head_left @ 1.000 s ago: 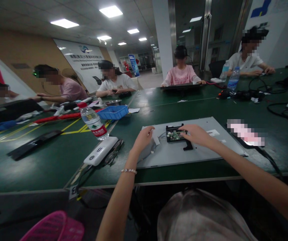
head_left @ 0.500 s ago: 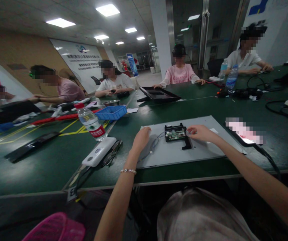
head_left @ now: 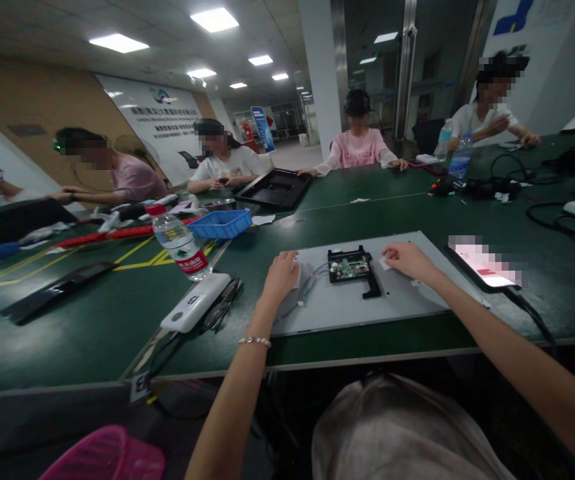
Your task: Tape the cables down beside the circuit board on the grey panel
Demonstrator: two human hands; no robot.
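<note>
A flat grey-white panel [head_left: 332,310] lies in front of me on the green table. Near its middle sits a green circuit board [head_left: 351,267] in a black plastic frame [head_left: 371,285], with thin grey cables [head_left: 308,287] running off to the left. At the panel's left edge my left hand [head_left: 281,275] has curled fingers; a pale bit shows beside the palm, too small to name. To the right of the frame, my right hand [head_left: 407,260] pinches a small white piece [head_left: 385,264], perhaps paper or tape, just above the panel.
A phone [head_left: 485,263] with a cable lies right of the panel. Leftward are a white power bank [head_left: 197,303], glasses [head_left: 222,305], a water bottle [head_left: 182,243] and a blue basket [head_left: 221,224]. Across the table, a person's hand touches a black tray-like frame [head_left: 275,189].
My right hand has moved slightly right, away from the black frame, and a white piece now shows at its fingertips. Across the table, the black tray-like frame has shifted left and turned.
</note>
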